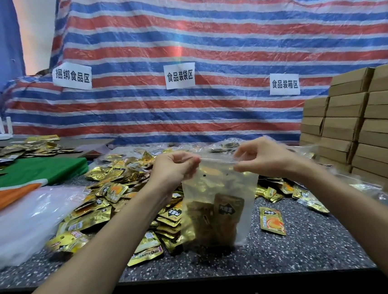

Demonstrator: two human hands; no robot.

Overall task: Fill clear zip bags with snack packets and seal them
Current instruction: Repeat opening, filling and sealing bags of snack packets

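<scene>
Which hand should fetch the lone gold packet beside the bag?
Right. The right hand pinches the clear zip bag on the side where the single gold foil packet lies; the left hand would likely have to cross over.

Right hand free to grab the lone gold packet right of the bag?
Probably not yet: the right hand pinches the top edge of the zip bag. Once it lets go, the lone packet lies on bare counter, nothing covering it.

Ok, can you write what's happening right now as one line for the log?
step: sealing | left hand: pinches zip bag top | right hand: pinches zip bag top | inside: snack packets
</scene>
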